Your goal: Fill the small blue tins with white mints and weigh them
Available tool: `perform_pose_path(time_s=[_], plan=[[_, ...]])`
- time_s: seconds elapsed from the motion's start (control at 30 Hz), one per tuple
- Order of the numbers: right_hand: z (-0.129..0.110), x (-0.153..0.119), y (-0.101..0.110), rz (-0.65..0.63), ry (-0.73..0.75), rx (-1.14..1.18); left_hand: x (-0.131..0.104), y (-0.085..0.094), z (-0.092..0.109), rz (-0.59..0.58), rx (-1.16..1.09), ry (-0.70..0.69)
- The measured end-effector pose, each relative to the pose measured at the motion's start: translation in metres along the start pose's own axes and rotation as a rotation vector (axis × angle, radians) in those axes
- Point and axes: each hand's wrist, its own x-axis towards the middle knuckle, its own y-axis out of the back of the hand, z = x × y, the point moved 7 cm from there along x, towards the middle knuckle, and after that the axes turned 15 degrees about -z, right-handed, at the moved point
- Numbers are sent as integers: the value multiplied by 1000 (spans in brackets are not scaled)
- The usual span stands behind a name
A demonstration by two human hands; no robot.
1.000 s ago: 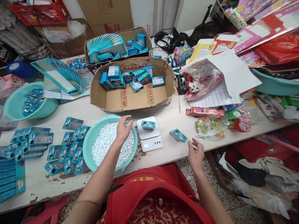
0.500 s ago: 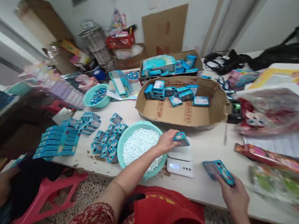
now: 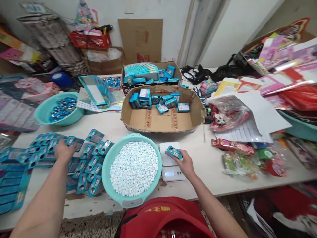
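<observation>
Right of the turquoise basin point(image 3: 106, 168), the right hand point(image 3: 186, 162) grips one small blue box point(image 3: 173, 152) by its end over the white scale point(image 3: 173, 173), probably leaving its underside clear. Left of the basin, the left hand point(image 3: 64, 151) appears closed on a second blue box point(image 3: 77, 142). Two open cartons point(image 3: 159, 123) stand behind the basin.

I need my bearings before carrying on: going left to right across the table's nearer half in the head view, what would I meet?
Flat blue pack, left hand, turquoise basin of white pellets, white scale, red packet.
</observation>
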Motion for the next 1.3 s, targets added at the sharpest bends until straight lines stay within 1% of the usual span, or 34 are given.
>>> perform_pose_path(time_s=[0.07,0.1,0.13,0.17,0.23,0.27,0.3,0.37,0.43,0.47,0.5,0.53,0.57,0.6,0.67,0.73,0.77,0.8,0.87,0.93,1.0,1.07,1.17,1.3], plan=[[1,0,1,-21,-14,-2,4,-19,-24,-108,65,256],[1,-2,3,-25,-25,2,5,-26,-32,-149,99,359],[2,-5,8,-17,-39,11,6,-31,-36,-181,111,397],[4,-9,14,3,-57,26,8,-34,-37,-200,116,400],[11,-23,30,76,-110,55,10,-34,-39,-203,134,392],[17,-32,39,121,-145,63,9,-31,-37,-182,147,367],[23,-42,48,170,-183,63,6,-28,-33,-145,160,314],[36,-62,65,263,-267,40,-9,-22,-15,-36,184,136],[50,-81,76,332,-343,19,-40,-25,13,88,188,-75],[56,-90,79,355,-373,17,-59,-31,28,132,181,-161],[61,-97,80,373,-399,21,-79,-43,43,138,164,-244],[65,-103,80,387,-418,30,-98,-60,59,94,132,-326],[68,-109,79,399,-432,44,-115,-81,74,4,97,-402],[70,-113,77,405,-441,60,-131,-105,88,-111,56,-462],[73,-120,72,407,-446,98,-159,-153,108,-346,-4,-514],[74,-127,68,401,-441,132,-178,-192,122,-519,-28,-527],[75,-131,67,398,-439,146,-186,-207,127,-584,-24,-536],[76,-135,66,399,-439,156,-192,-220,130,-635,-9,-549],[80,-145,65,404,-453,172,-200,-236,134,-697,59,-566],[86,-153,65,409,-478,188,-202,-244,133,-710,160,-561],[91,-158,62,400,-499,212,-202,-245,131,-712,243,-566],[94,-157,58,381,-508,247,-202,-244,129,-735,289,-586],[93,-146,51,333,-496,298,-202,-242,126,-769,320,-601],[85,-123,43,261,-448,318,-203,-235,121,-775,354,-568]])
